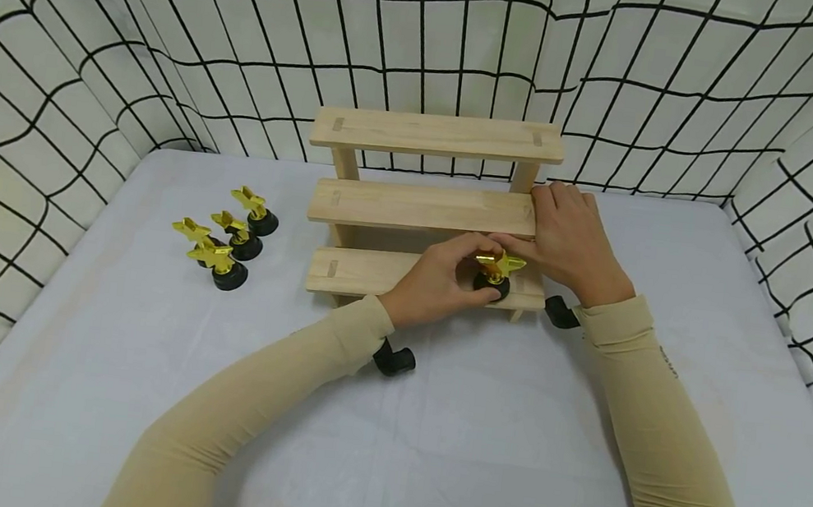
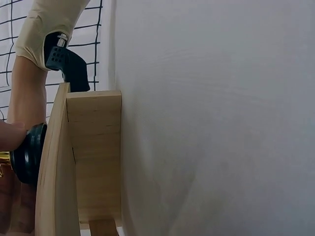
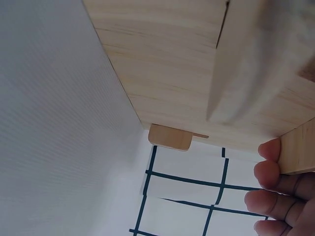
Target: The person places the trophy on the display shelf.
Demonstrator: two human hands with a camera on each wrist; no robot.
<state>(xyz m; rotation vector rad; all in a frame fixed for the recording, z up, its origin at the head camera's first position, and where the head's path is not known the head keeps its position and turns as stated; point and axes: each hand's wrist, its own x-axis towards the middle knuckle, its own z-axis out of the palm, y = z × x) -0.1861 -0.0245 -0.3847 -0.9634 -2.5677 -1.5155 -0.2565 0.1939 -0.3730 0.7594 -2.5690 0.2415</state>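
A three-tier wooden display stand sits on the white-covered table. My left hand pinches a small gold star trophy by its round black base, at the right end of the lowest tier. In the left wrist view the black base meets the board. My right hand grips the right end of the middle tier; in the right wrist view its fingers wrap the board's end. Whether its thumb touches the trophy cannot be made out.
Several more gold star trophies with black bases stand grouped on the table, left of the stand. Black grid mesh over white panels borders the table at the back and both sides. Dark camera mounts hang at both wrists.
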